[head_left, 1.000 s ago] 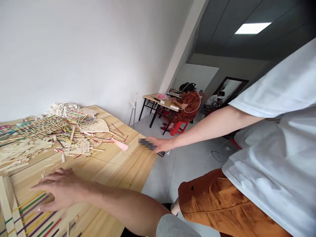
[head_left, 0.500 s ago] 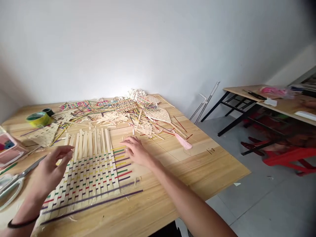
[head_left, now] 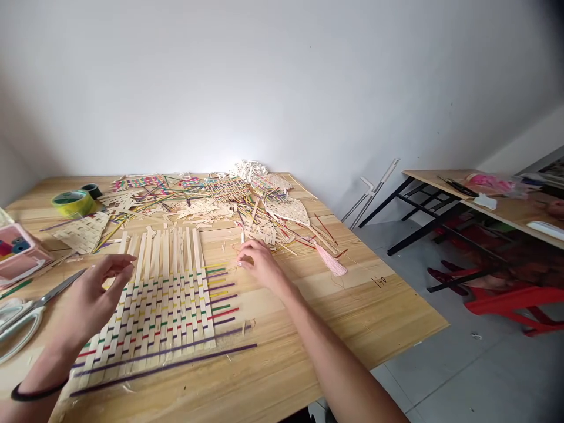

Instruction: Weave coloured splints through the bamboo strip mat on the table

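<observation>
A woven mat of pale bamboo strips (head_left: 163,311) lies on the table before me, crossed by purple, green, red and yellow strips. My left hand (head_left: 99,291) hovers over its left edge, fingers curved, with a gap between thumb and forefinger and nothing visible in it. Off the mat's right side, my right hand (head_left: 259,264) has its fingertips drawn together near the table. Fine thread-like bits show by them; what they pinch is too small to make out. Near the front edge a long purple strip (head_left: 167,369) crosses the mat's lower end.
Scissors (head_left: 37,308) and a pink box (head_left: 22,252) are at the left, with tape rolls (head_left: 74,203) behind. Loose strips and woven pieces (head_left: 227,189) heap at the back. A pink tassel (head_left: 331,259) lies at right. Beyond stand another table (head_left: 502,205) and a red stool (head_left: 506,305).
My right hand has moved right, away from the mat's coloured strip ends, and its fingers have drawn in. My left hand stays almost in place. The view has shifted slightly.
</observation>
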Available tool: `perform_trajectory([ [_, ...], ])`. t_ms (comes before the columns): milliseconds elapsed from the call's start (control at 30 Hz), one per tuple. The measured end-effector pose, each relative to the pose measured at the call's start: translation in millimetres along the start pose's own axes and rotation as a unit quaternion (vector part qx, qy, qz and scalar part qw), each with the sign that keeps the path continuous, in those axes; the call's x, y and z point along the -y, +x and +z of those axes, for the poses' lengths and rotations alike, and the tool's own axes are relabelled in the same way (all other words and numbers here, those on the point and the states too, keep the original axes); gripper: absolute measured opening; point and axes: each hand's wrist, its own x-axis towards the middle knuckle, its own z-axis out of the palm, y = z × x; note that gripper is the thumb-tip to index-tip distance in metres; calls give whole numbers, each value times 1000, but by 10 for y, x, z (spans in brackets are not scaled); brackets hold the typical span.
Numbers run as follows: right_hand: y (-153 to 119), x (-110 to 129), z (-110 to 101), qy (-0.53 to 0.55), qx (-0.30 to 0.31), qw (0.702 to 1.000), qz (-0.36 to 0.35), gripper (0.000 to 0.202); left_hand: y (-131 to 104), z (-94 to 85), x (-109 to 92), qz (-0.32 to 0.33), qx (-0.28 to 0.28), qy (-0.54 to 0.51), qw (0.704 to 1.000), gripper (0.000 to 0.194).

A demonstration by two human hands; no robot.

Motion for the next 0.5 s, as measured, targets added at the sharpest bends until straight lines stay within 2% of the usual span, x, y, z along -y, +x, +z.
perform_trajectory([
  [100,-7,1,3,-12,13,1000,-1,15,-2,-11,-75,-39,31,-74,996,49],
  [233,-11,-13,-14,-34,10,999,9,18,-1,-43,-183,-69,31,-94,993,53],
  [500,-19,-2,32,-75,-51,995,45,24,-22,-66,-338,-58,34,-81,994,54],
])
